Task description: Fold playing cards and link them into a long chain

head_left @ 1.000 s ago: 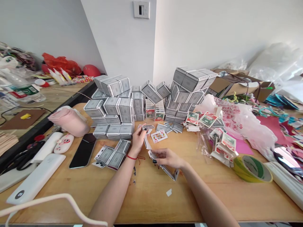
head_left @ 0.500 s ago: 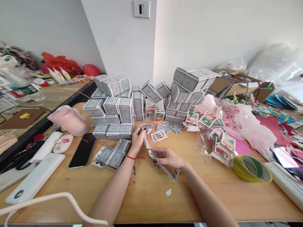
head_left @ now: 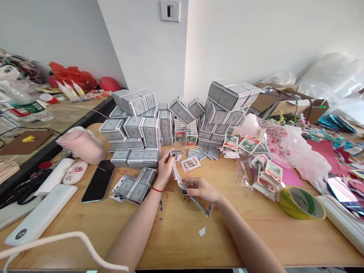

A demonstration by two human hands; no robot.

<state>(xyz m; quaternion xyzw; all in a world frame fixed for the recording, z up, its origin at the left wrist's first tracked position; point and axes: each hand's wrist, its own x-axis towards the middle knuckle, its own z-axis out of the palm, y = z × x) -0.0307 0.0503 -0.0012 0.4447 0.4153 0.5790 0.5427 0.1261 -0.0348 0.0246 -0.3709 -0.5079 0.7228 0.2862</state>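
Observation:
My left hand (head_left: 167, 167) is closed around a folded playing card piece (head_left: 176, 173), its thumb on the near side. Lower and to the right, my right hand (head_left: 201, 189) pinches another folded playing card piece (head_left: 201, 206) between thumb and fingers. The ends of the two pieces meet between my hands; whether they interlock I cannot tell. Just beyond lies a face-up queen card (head_left: 190, 163). Several grey-backed cards (head_left: 212, 154) are spread behind it. Left of my left wrist sit joined folded card pieces (head_left: 137, 186) with grey patterned backs.
Stacked grey card blocks (head_left: 142, 129) stand at the back, with more blocks (head_left: 227, 98) on the right. Opened card boxes (head_left: 269, 176) and a yellow tape roll (head_left: 302, 203) lie right. A phone (head_left: 98, 182), a white power bank (head_left: 41, 214) and a white cable (head_left: 82, 236) are left.
My right hand has shifted slightly left and up, bringing its card piece against the one in my left hand. The gap between them has closed.

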